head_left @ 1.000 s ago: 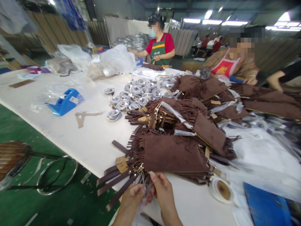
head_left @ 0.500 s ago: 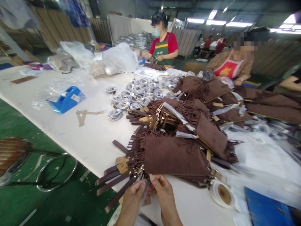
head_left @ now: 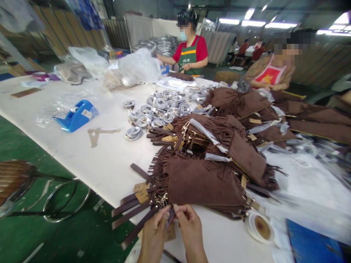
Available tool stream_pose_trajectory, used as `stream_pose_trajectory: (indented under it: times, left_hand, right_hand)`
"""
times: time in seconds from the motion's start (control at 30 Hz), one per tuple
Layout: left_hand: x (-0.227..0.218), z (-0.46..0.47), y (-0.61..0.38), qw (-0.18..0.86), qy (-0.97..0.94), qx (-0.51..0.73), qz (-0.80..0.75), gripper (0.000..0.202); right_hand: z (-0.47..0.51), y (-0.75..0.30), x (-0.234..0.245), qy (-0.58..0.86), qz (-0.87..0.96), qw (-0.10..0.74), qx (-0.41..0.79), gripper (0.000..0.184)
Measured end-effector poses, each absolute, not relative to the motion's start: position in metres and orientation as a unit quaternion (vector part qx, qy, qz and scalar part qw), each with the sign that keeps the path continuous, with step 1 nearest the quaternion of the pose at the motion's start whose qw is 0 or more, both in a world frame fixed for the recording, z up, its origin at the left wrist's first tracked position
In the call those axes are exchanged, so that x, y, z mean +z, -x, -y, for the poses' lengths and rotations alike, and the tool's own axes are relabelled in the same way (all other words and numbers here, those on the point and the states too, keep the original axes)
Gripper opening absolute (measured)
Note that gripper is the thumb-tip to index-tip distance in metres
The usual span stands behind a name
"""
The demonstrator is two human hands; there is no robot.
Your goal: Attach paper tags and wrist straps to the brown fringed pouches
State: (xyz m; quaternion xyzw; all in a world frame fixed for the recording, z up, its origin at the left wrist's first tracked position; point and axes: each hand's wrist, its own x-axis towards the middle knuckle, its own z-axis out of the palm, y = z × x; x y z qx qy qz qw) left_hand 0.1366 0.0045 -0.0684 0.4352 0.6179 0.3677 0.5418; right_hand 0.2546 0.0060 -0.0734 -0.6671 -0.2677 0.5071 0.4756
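Note:
My left hand [head_left: 154, 233] and my right hand [head_left: 189, 228] meet at the near edge of the white table [head_left: 104, 160], fingers pinched together on a small clear plastic sleeve [head_left: 169, 218] by the gold clasp [head_left: 161, 199] of a brown fringed suede bag [head_left: 201, 182]. That bag tops a stack lying just beyond my fingers. Brown straps [head_left: 131, 215] with tan paper tags [head_left: 142, 195] stick out to the left of my hands.
More brown bags [head_left: 238, 104] are piled across the table's right. Several coiled grey cables [head_left: 159, 107], a blue tape dispenser [head_left: 78, 115] and clear bags [head_left: 138, 67] lie farther off. A tape roll [head_left: 259, 226] sits at my right. Two people work at the far side.
My hands have edged up toward the bag's clasp, and the clear sleeve between my fingers has shifted with them. The view has drifted slightly.

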Motion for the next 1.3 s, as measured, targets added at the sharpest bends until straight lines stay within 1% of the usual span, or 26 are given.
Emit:
stream_pose_trajectory:
  times: [0.13, 0.27, 0.33, 0.43, 0.5, 0.6, 0.73, 0.87, 0.93, 1.13, 1.3]
  left_hand:
    - [-0.070, -0.005, -0.138, 0.508, -0.472, 0.352, -0.629, 0.039]
    - [-0.071, -0.005, -0.141, 0.500, -0.470, 0.347, -0.639, 0.040]
    - [-0.070, -0.006, -0.142, 0.518, -0.445, 0.355, -0.639, 0.039]
    - [-0.071, -0.010, -0.143, 0.582, -0.383, 0.361, -0.619, 0.041]
    - [-0.074, -0.013, -0.145, 0.621, -0.349, 0.370, -0.596, 0.042]
    - [-0.079, -0.017, -0.148, 0.646, -0.326, 0.388, -0.571, 0.037]
    - [-0.080, -0.019, -0.151, 0.653, -0.316, 0.396, -0.563, 0.036]
    - [-0.073, -0.017, -0.153, 0.639, -0.316, 0.403, -0.574, 0.034]
    - [-0.069, -0.016, -0.155, 0.640, -0.307, 0.406, -0.576, 0.036]
    - [-0.060, -0.019, -0.161, 0.656, -0.280, 0.413, -0.566, 0.042]
    - [-0.070, -0.013, -0.154, 0.692, -0.253, 0.405, -0.542, 0.041]
  right_hand:
    - [-0.004, -0.253, -0.078, 0.675, 0.282, 0.465, 0.499, 0.032]
    - [0.000, -0.256, -0.072, 0.663, 0.321, 0.465, 0.491, 0.033]
    - [0.003, -0.260, -0.067, 0.647, 0.362, 0.463, 0.486, 0.031]
    - [0.009, -0.266, -0.065, 0.617, 0.400, 0.452, 0.505, 0.026]
    - [0.011, -0.268, -0.067, 0.610, 0.394, 0.445, 0.525, 0.027]
    - [0.012, -0.268, -0.071, 0.613, 0.371, 0.440, 0.541, 0.028]
    - [0.010, -0.268, -0.071, 0.615, 0.355, 0.452, 0.540, 0.023]
    - [0.012, -0.266, -0.069, 0.629, 0.359, 0.466, 0.508, 0.021]
    - [0.013, -0.265, -0.069, 0.637, 0.348, 0.473, 0.499, 0.021]
    - [0.013, -0.265, -0.071, 0.630, 0.291, 0.485, 0.532, 0.027]
    - [0.011, -0.266, -0.073, 0.625, 0.260, 0.502, 0.538, 0.030]
